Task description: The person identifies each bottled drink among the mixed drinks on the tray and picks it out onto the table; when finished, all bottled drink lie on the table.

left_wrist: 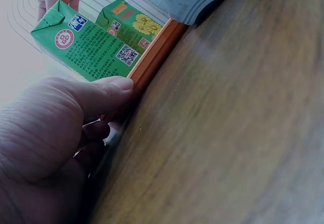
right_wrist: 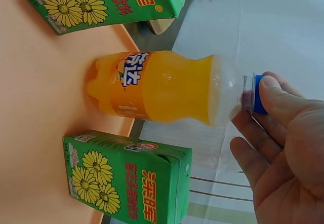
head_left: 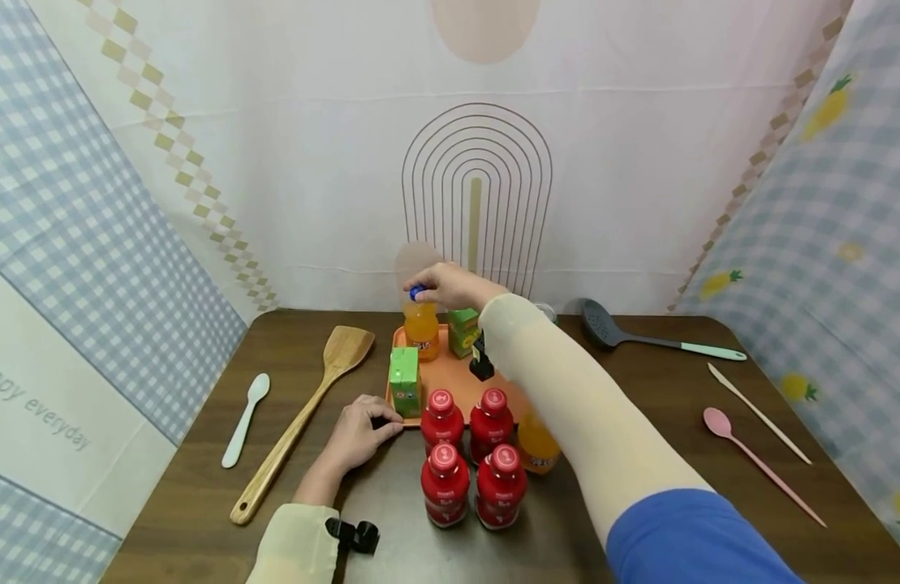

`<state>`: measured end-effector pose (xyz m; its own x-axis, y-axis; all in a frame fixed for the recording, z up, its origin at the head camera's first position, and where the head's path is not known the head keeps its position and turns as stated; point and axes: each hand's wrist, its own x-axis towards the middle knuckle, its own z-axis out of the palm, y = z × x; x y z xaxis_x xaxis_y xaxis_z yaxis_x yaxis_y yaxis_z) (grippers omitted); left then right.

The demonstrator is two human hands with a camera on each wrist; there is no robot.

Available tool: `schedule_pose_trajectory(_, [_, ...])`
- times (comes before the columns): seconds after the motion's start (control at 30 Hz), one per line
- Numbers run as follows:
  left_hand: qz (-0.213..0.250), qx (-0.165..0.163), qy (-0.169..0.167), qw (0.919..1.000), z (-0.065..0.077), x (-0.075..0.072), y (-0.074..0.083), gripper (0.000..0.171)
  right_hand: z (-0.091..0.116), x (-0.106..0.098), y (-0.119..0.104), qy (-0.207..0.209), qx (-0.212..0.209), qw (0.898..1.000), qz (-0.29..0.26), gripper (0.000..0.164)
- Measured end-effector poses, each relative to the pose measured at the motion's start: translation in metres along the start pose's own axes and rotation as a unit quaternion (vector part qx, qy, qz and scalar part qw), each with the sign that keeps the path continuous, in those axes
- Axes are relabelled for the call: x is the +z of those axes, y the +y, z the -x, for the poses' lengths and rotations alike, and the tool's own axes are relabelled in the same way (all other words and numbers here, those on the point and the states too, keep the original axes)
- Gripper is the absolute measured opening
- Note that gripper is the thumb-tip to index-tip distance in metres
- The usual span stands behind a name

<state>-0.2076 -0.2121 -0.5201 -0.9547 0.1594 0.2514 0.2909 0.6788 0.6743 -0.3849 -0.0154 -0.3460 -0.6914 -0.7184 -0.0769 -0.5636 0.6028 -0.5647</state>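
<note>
My right hand (head_left: 453, 285) pinches the blue cap of an orange soda bottle (head_left: 421, 328), thumb on one side and fingers on the other. The bottle stands upright at the back left of an orange tray (head_left: 450, 383). Two green drink cartons (right_wrist: 109, 6) (right_wrist: 126, 178) flank it on the tray, one at the front left corner, one toward the back. My left hand (head_left: 358, 434) grips the tray's front left corner; the left wrist view shows its thumb (left_wrist: 114, 87) on the rim and fingers curled below.
Several red-capped bottles (head_left: 444, 487) stand at the tray's front, beside another orange bottle (head_left: 539, 450) partly behind my right arm. On the left lie a wooden spatula (head_left: 303, 418) and white spoon (head_left: 245, 420); on the right, a slotted turner (head_left: 639, 337), pink spoon (head_left: 756, 462) and thin pale utensil (head_left: 756, 412).
</note>
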Motion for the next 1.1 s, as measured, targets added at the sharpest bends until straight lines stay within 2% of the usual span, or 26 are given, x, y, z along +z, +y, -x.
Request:
schedule_pose_trajectory(0.5, [-0.002,-0.010,0.001,0.9999,-0.004,0.001,-0.001,0.011,0.012,-0.009,0.002,-0.051,0.008,0.998,-0.022,0.031])
schedule_pose_trajectory(0.9, [-0.002,-0.009,0.003,1.0000,-0.004,0.001,-0.001,0.012,0.025,-0.013,0.006,-0.074,0.018,0.997,-0.031,0.031])
schedule_pose_trajectory(1.1, [-0.002,-0.009,0.002,1.0000,-0.004,0.000,-0.001,0.011,0.030,-0.016,0.008,-0.079,0.015,0.997,-0.019,0.031])
